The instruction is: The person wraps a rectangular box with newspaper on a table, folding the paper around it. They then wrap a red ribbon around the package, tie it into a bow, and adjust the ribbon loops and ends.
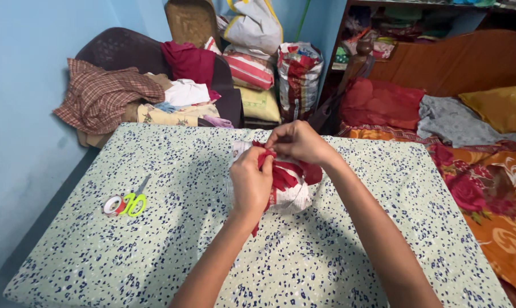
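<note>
Head view shows 2 bare hands working at the middle of a table covered with a pale green cloth speckled with dark blue marks (155,251). Left hand (251,185) is closed around a bunch of red fabric strips (281,175), fingers curled tight, with 1 red end hanging below the palm. Right hand (299,141) sits just above and beyond it, fingertips pinched on the upper part of the same red strips. Bundle rests in a clear plastic bag with white printed paper inside (295,197), lying on the cloth directly under the hands. Well to the left on the cloth lie a pair of scissors with yellow-green handles (136,201), touching a small roll of white and red tape (113,205). Beyond the table stands a dark chair piled with checked and plain clothes (107,94). To the right is a bed with an orange floral cover (498,194) and a yellow pillow (500,107).
</note>
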